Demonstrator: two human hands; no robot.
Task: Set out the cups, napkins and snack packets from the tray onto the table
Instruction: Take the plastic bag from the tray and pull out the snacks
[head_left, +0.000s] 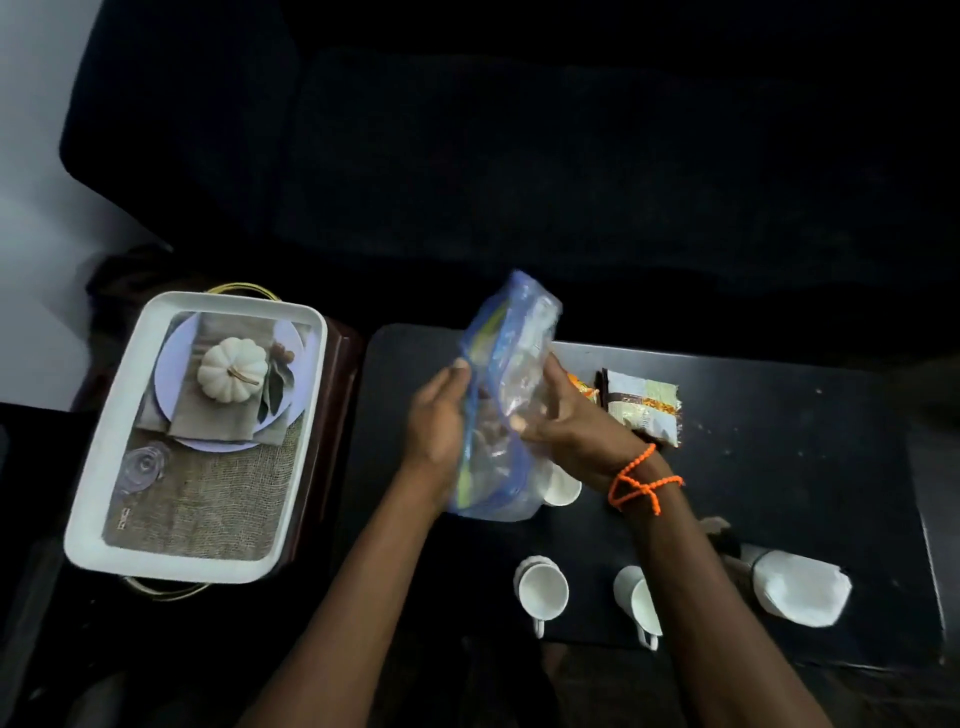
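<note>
**Both hands on a plastic bag above the table**

A person holds a clear, blue-edged plastic bag (506, 395) upright over the dark table (779, 467). The left hand (436, 415) grips the bag's left edge, thumb tip on the blue seam and fingers curled behind it. The right hand (558, 415) holds the right side, its fingers pressed into the clear film; an orange beaded band (641, 480) circles that wrist. What the bag holds is too blurred to tell.

On the table, just right of the right hand, lie the snack packets (644, 408), side by side and touching, their near ends partly hidden by the hand and wrist. A white cup (561, 486) shows beneath the bag and the right wrist, mostly covered. Two more white cups stand near the table's front edge: one (543, 592) between the forearms, handle pointing toward the person, and another (636, 603) partly behind the right forearm. At the table's right front lies a white stack that looks like napkins (800, 592), touching a dark object whose kind cannot be made out.

To the left of the table, well apart from the hands, sits the white tray (208, 304). Its floor bears a printed picture of a pumpkin on a plate and burlap. Thin yellow handles show at its far and near ends.
</note>
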